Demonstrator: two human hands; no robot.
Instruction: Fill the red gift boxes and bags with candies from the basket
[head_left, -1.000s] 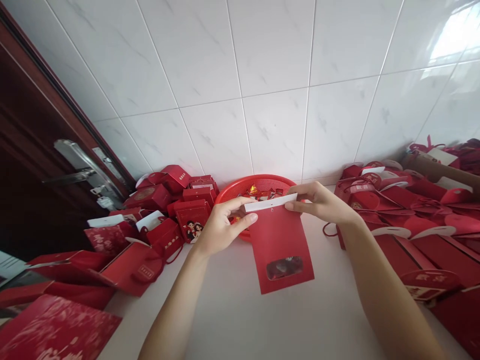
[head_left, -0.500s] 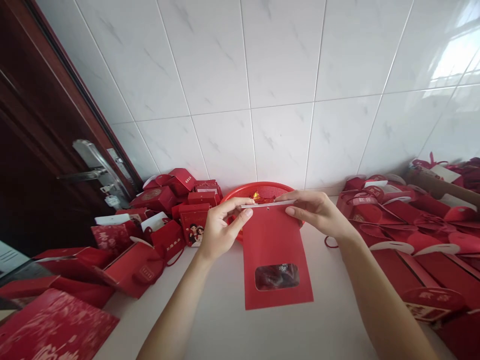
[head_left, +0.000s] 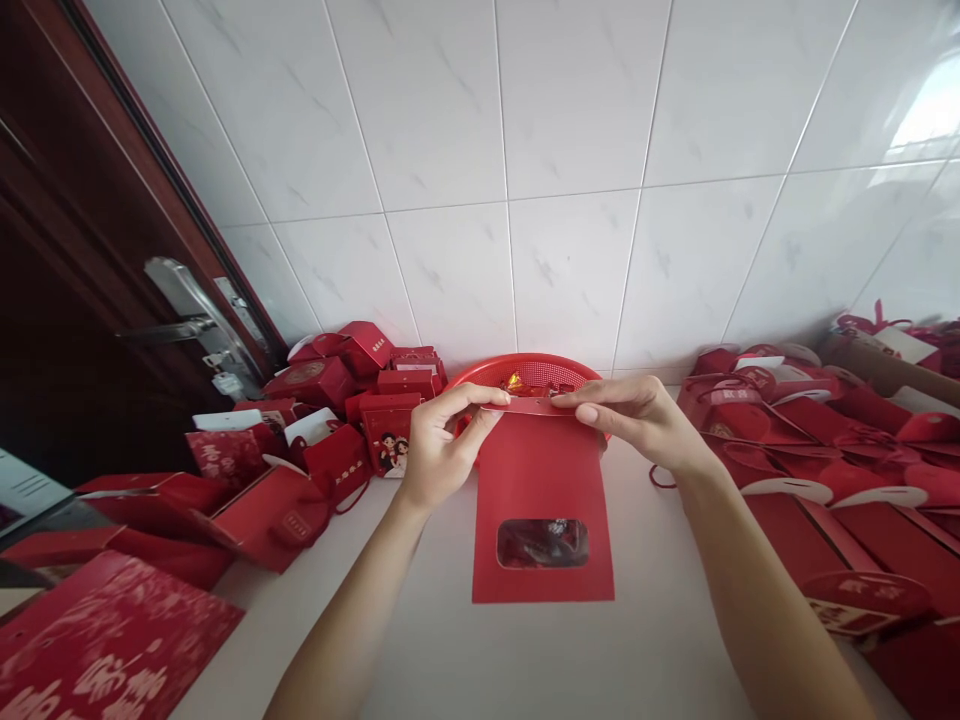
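Note:
A red paper gift bag (head_left: 541,470) stands in front of me on the white table, its clear window low on the front showing dark wrapped contents. Its top edge is folded over toward me as a narrow flap. My left hand (head_left: 448,440) pinches the left end of that fold between thumb and fingers. At the right end, my right hand (head_left: 630,420) grips the fold the same way, thumb in front. Behind the bag sits a red plastic basket (head_left: 525,362) with shiny wrapped pieces in it, partly hidden by the bag and my hands.
Several red gift boxes (head_left: 311,388) crowd the left side, with a large patterned red bag (head_left: 112,640) nearest me. More red boxes (head_left: 795,540) fill the right. A tiled wall (head_left: 570,260) rises behind, and a dark door (head_left: 82,250) with a metal handle is at left.
The bag's top edge has folded over toward me, so a red flap now shows between my hands. The view has shifted slightly.

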